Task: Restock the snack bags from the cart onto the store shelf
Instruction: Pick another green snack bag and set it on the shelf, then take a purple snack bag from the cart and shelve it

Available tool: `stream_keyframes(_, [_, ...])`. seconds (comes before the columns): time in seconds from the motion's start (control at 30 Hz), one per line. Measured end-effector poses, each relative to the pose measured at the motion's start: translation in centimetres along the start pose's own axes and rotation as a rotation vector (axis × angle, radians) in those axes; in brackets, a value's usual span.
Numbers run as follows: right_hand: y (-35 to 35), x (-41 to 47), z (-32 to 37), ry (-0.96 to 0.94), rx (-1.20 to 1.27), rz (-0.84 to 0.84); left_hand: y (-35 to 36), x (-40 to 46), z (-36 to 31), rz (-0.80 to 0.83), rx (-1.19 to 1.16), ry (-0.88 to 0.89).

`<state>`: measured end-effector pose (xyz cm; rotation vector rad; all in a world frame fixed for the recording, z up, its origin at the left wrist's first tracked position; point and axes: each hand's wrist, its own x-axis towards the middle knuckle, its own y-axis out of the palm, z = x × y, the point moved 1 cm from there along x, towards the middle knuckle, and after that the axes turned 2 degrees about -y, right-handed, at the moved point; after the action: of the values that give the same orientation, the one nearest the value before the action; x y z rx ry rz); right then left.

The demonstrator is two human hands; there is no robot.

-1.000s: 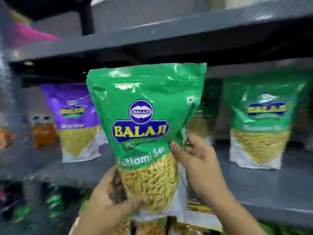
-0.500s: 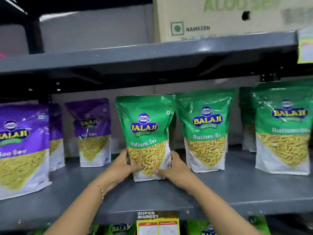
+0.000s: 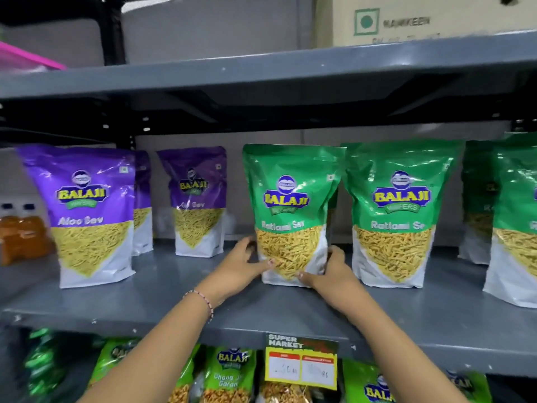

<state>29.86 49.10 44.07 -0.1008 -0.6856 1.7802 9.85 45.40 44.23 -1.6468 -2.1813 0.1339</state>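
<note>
A green Ratlami Sev bag (image 3: 290, 199) stands upright on the grey shelf (image 3: 145, 301), just left of another green bag (image 3: 398, 210). My left hand (image 3: 244, 263) grips its lower left side. My right hand (image 3: 328, 271) grips its lower right corner. Both thumbs press on the clear window at the front. More green bags (image 3: 514, 216) stand at the far right. The cart is out of view.
Purple Aloo Sev bags (image 3: 87, 210) (image 3: 197, 199) stand to the left, with orange bottles (image 3: 20, 231) beyond. The shelf above (image 3: 261, 71) carries a cardboard box (image 3: 406, 18). A price tag (image 3: 300, 362) hangs on the shelf edge over more snack bags (image 3: 229, 373) below.
The green bag went from being held up in front of me to standing on the shelf beside the other green bag. Both hands have stayed on its lower part.
</note>
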Motion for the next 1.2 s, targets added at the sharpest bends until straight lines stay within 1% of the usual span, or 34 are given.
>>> stream_keyframes(0.07, [-0.5, -2.2, 1.4, -0.143, 0.047, -0.112, -0.7, -3.0, -0.7, -0.143, -0.088, 0.086])
stream_keyframes(0.13, [0.3, -4.3, 3.2, -0.338, 0.138, -0.222, -2.1, -7.6, -1.1, -0.330, -0.229, 0.191])
stream_keyframes(0.2, [3.1, -6.3, 4.7, -0.484, 0.313, -0.177, -3.6, -13.1, -0.4, -0.505, -0.327, 0.245])
stream_keyframes(0.23, [5.6, -7.6, 5.2, -0.533, 0.390, -0.097, -4.5, -16.2, 1.2, -0.594, -0.344, 0.242])
stream_keyframes(0.27, [7.2, -8.7, 5.5, -0.568, 0.438, -0.026, -4.9, -18.2, 2.2, -0.642, -0.348, 0.236])
stream_keyframes(0.33, [12.8, -11.4, 5.6, -0.595, 0.458, 0.232, -6.1, -23.3, 7.1, -0.792, -0.306, 0.106])
stream_keyframes(0.37, [15.7, -12.7, 5.2, -0.600, 0.418, 0.377, -6.4, -26.1, 9.9, -0.845, -0.293, 0.001])
stream_keyframes(0.43, [22.0, -15.2, 3.9, -0.538, 0.294, 0.701, -6.7, -32.2, 16.1, -0.949, -0.262, -0.258])
stream_keyframes(0.5, [28.9, -18.7, 2.5, -0.466, 0.170, 1.055, -6.8, -40.4, 23.7, -1.028, -0.198, -0.556])
stream_keyframes(0.6, [36.7, -23.4, -1.2, -0.380, -0.079, 1.421, -5.1, -51.4, 33.5, -1.051, -0.182, -0.912])
stream_keyframes(0.67, [41.6, -26.9, -4.1, -0.364, -0.221, 1.585, -3.9, -58.1, 37.9, -0.969, -0.159, -1.169])
stream_keyframes(0.73, [45.8, -30.0, -7.2, -0.381, -0.371, 1.696, -2.5, -63.7, 41.6, -0.945, -0.142, -1.392])
stream_keyframes(0.8, [48.7, -33.2, -9.4, -0.385, -0.502, 1.811, -1.7, -67.6, 43.6, -1.068, -0.075, -1.543])
stream_keyframes(0.87, [50.1, -35.7, -9.9, -0.403, -0.570, 1.886, -2.0, -68.1, 41.7, -1.167, 0.040, -1.624])
stream_keyframes(0.9, [50.5, -36.6, -10.1, -0.399, -0.592, 1.913, -2.1, -68.2, 41.6, -1.205, 0.103, -1.699])
stream_keyframes(0.93, [51.1, -37.5, -10.7, -0.382, -0.612, 1.942, -3.2, -67.0, 39.6, -1.221, 0.142, -1.778])
stream_keyframes(0.97, [51.5, -38.1, -11.3, -0.381, -0.634, 1.960, -4.2, -65.9, 38.0, -1.232, 0.202, -1.819])
stream_keyframes(1.07, [52.0, -38.8, -12.0, -0.368, -0.659, 1.968, -6.2, -64.8, 37.0, -1.262, 0.453, -1.801])
stream_keyframes(1.13, [52.1, -38.6, -12.1, -0.346, -0.641, 1.969, -7.3, -65.2, 37.6, -1.358, 0.481, -1.787])
stream_keyframes(1.17, [52.2, -38.3, -12.2, -0.328, -0.630, 1.965, -7.9, -65.5, 37.9, -1.365, 0.439, -1.800])
stream_keyframes(1.2, [52.2, -38.0, -12.4, -0.314, -0.619, 1.951, -8.3, -65.6, 38.1, -1.330, 0.401, -1.799])
